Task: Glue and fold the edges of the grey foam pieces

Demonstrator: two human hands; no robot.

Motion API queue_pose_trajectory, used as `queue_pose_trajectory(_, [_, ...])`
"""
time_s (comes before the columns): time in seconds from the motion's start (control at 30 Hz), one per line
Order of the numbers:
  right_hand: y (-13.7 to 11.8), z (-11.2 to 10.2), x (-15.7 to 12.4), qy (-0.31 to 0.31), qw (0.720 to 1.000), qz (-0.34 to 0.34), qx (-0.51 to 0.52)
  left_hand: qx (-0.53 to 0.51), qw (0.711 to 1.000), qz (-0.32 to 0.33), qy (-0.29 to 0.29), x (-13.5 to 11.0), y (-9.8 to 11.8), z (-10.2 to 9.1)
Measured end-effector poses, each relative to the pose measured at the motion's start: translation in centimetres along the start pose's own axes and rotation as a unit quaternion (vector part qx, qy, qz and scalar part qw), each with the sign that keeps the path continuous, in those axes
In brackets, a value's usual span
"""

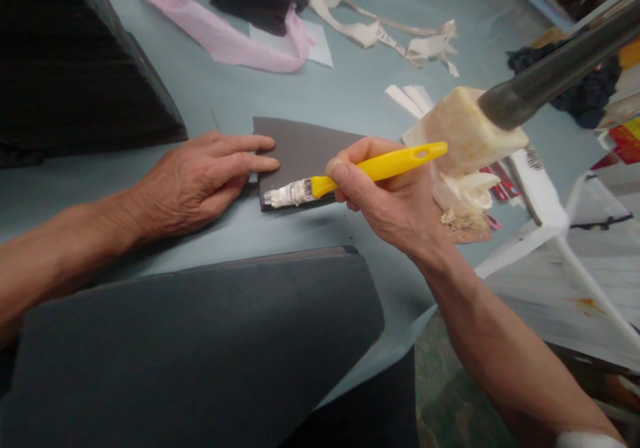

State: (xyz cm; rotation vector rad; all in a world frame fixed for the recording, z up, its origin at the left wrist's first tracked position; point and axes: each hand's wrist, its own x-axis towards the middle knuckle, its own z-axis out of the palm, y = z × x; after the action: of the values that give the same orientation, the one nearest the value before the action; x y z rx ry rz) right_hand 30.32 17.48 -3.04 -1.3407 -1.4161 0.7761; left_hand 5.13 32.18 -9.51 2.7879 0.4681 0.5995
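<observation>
My right hand (390, 195) grips a paintbrush (385, 166) by its yellow handle. White paste coats the ferrule and bristles, which rest along the near edge of a dark grey sheet piece (305, 143). My left hand (210, 175) lies on the left end of that piece, with the index and middle fingers stretched out over it and the other fingers bent beneath. The right part of the piece is hidden behind my right hand. Just below both hands, a larger stack of dark sheets (210, 341) lies close to me.
A tall dark stack (75, 68) stands at left. Beyond the hands lie a pink cloth strip (220, 41) and cream fabric strips (370, 31). To the right are a yellowish-white block-shaped container (457, 125) and a dark pole (560, 61) slanting above the blue-green table (360, 88).
</observation>
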Motion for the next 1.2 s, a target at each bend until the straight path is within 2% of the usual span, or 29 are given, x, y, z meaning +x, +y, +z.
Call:
queue_pose_trajectory(0.33, [1.2, -2.8, -0.6, 0.039, 0.999, -0.003, -0.023, 0.008, 1.0, -0.001, -0.013, 0.2, 0.4, -0.4])
queue_pose_trajectory(0.5, [1.4, -4.1, -0.6, 0.069, 0.996, -0.009, -0.059, 0.001, 1.0, -0.015, -0.001, 0.0, 0.4, -0.1])
queue_pose_trajectory(0.63, [1.3, -5.3, -0.6, 0.087, 0.991, -0.018, -0.097, 0.018, 1.0, 0.006, 0.008, 0.0, 0.1, 0.0])
queue_pose_trajectory(0.93, [2.0, -8.3, -0.5, 0.172, 0.977, 0.019, -0.128, 0.015, 0.999, 0.023, 0.027, 0.1, 0.3, 0.1])
queue_pose_trajectory(1.2, [2.0, -10.0, -0.4, 0.199, 0.959, 0.053, -0.192, 0.021, 1.0, 0.009, -0.009, 0.3, 0.7, -0.6])
